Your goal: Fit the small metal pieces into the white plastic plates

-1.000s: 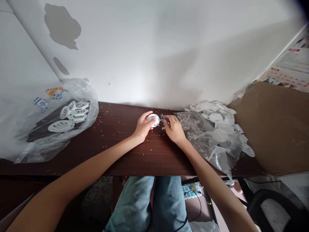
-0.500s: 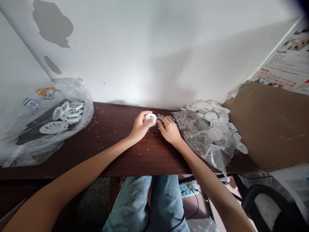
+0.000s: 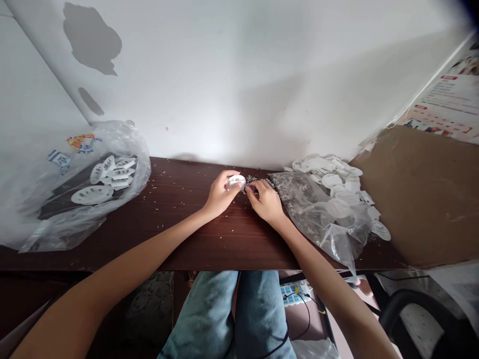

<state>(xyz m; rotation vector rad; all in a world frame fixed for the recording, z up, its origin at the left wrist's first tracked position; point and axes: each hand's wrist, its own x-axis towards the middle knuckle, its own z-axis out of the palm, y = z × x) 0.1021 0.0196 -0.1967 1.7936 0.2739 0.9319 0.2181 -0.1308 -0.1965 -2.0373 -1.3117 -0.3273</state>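
A round white plastic piece [image 3: 235, 181] with small slots is gripped by my left hand [image 3: 219, 193], thumb on its near face and fingers behind. Close to the piece's right edge, my right hand [image 3: 266, 200] has its thumb and fingers pinched together; what they hold is too small and hidden to name. Behind and beside the right hand lies a scatter of tiny clear and metallic-looking parts [image 3: 271, 183] on the dark brown table [image 3: 194, 239].
At the left, a clear plastic bag [image 3: 71, 227] holds several white slotted pieces [image 3: 92, 195]. At the right, white discs [image 3: 331, 180] are heaped beside and under a clear bag [image 3: 305, 195]. Brown cardboard [image 3: 426, 194] stands at the far right. Small slivers dot the table.
The whole view has shifted slightly, so everything appears a little further right. The white piece in my left hand looks slightly tilted compared with before; both hands keep their places beside each other.
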